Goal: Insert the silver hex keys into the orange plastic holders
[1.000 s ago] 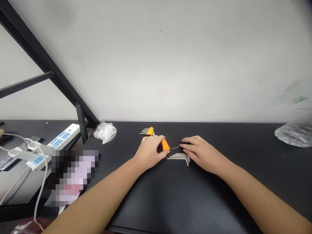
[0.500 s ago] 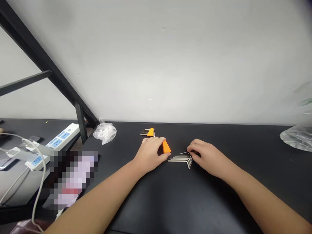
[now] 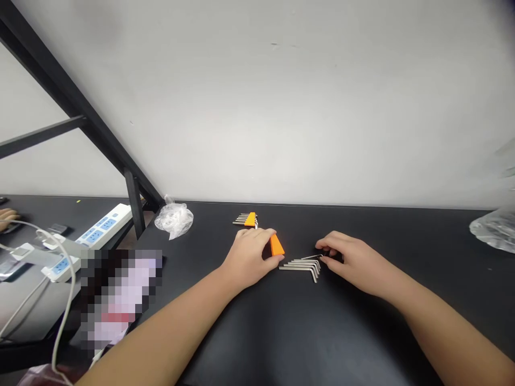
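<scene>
My left hand grips an orange hex key holder between thumb and fingers, low over the black table. To its right, several L-shaped hex keys lie side by side in order of size, short arms to the right. The thinnest hex key rests at the far side of the row. Beside its bent end is my right hand, thumb and forefinger apart, with nothing visible between them. Behind my left hand lies a second orange holder with hex keys in it.
A crumpled clear plastic bag lies at the left back, another plastic bag at the far right. On the left are a white power strip with cables, a black metal frame and a blurred-out flat object. Another person's hand shows at the left edge.
My right hand's fingers have parted from the thinnest hex key, which now lies along the row. My left hand stays on the orange holder. Another person's hand shows more at the left edge.
</scene>
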{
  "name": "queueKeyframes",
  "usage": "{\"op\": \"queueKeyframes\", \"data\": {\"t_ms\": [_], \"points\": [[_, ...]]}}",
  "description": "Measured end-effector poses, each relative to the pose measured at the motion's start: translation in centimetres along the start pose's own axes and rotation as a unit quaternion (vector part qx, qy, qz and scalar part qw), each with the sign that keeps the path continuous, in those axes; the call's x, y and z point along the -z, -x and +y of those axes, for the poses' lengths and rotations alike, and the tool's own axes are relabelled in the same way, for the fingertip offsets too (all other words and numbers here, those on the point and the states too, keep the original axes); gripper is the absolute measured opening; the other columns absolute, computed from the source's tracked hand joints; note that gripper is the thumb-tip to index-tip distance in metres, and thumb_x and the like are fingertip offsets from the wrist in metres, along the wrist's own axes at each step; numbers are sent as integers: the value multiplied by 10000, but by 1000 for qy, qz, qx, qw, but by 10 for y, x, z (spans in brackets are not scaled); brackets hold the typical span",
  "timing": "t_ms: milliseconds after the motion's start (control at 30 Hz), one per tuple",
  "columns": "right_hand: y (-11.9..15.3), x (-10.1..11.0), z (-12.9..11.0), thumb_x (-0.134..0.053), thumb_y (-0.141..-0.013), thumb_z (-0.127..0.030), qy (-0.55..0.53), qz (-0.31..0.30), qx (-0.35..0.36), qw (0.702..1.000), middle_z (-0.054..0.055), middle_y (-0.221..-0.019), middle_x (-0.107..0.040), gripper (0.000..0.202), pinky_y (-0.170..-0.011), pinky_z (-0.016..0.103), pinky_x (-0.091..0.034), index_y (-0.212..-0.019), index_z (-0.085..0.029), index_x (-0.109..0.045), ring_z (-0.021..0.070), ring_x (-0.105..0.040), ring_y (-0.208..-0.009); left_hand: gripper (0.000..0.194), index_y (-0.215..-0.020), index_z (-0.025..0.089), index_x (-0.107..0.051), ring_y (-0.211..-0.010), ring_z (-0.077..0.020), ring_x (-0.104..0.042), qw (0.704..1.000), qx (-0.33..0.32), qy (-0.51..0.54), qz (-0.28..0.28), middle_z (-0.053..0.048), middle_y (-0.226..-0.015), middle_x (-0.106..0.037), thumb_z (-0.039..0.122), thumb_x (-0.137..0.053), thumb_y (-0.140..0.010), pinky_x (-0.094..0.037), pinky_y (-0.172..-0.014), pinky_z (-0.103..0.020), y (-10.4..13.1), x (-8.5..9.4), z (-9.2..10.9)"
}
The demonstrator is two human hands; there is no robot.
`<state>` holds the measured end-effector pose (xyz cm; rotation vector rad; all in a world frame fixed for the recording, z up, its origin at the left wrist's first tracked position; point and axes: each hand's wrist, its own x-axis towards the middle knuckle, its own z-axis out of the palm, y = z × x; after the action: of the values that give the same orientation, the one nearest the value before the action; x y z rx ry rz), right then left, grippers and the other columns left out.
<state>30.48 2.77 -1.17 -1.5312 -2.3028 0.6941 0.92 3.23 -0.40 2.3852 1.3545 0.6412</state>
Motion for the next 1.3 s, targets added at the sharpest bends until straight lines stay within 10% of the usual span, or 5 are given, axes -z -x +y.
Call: {"op": "queueKeyframes", "data": {"t_ms": [633, 800, 1300], "points": [[-2, 13, 33, -475, -918, -211, 48, 48, -7, 998, 41, -1094, -688, 237, -816, 390, -537, -1016, -268, -683, 224, -655, -921, 429, -1263, 250, -613, -1064, -258, -656, 1000, 10, 3, 0, -39, -1082, -723, 409, -718, -878, -431, -1034, -445, -3, -1, -1], [1, 13, 19, -535, -951, -282, 62, 53, 61, 995, 68, -1202, -673, 265, -947, 442, -517, -1146, -289, -714, 274, -605, -1143, 433, -1268, 255, -611, -1094, -269, -652, 1000, 15, 3, -2, -41, -1107, -721, 422, -713, -882, -422, -1040, -448, -4, -1, -2], [7, 16, -10, -482, -969, -197, -14, -20, 117, 993, 45, -1051, -710, 276, -859, 374, -517, -1044, -273, -736, 215, -641, -972, 452, -1279, 252, -623, -1107, -276, -655, 1000, 23, -1, 6, -50, -1140, -724, 433, -712, -874, -441, -1031, -436, -6, -3, -6]]}}
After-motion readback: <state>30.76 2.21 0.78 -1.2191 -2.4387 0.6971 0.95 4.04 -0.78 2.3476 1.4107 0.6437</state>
